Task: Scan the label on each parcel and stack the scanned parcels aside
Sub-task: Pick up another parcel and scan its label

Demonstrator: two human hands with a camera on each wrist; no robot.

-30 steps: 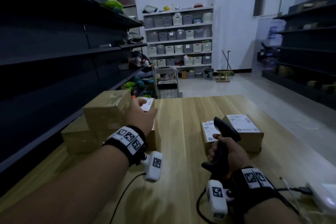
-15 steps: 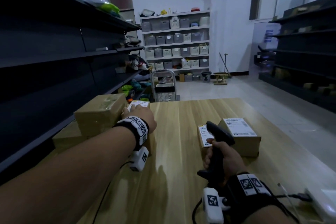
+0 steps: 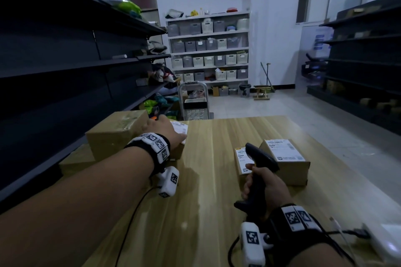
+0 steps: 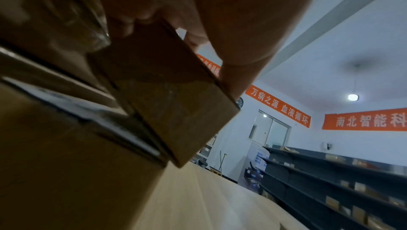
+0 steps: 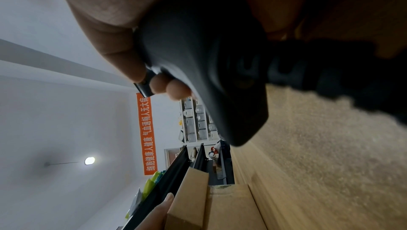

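My left hand [image 3: 168,131] grips a small labelled parcel [image 3: 181,129] at the right side of the stack on the table's left. In the left wrist view its thumb and fingers [image 4: 233,70] pinch this small parcel [image 4: 167,91] beside the stack's lower box [image 4: 66,164]. The stack has a taped brown box [image 3: 117,134] on top of a wider box [image 3: 74,163]. My right hand [image 3: 263,184] holds a black handheld scanner [image 3: 261,158], also seen in the scanner [image 5: 209,63] close-up. Past the scanner lie a flat labelled parcel [image 3: 240,159] and a labelled box [image 3: 286,159].
The wooden table [image 3: 212,212] runs forward between dark shelving on the left [image 3: 65,67] and on the right [image 3: 364,60]. A white device [image 3: 388,243] with a cable lies at the table's right edge. A metal step stool [image 3: 194,102] stands beyond the far edge.
My left arm has reached further forward, and the small parcel now sits lower against the stack. The right hand and scanner have barely moved.
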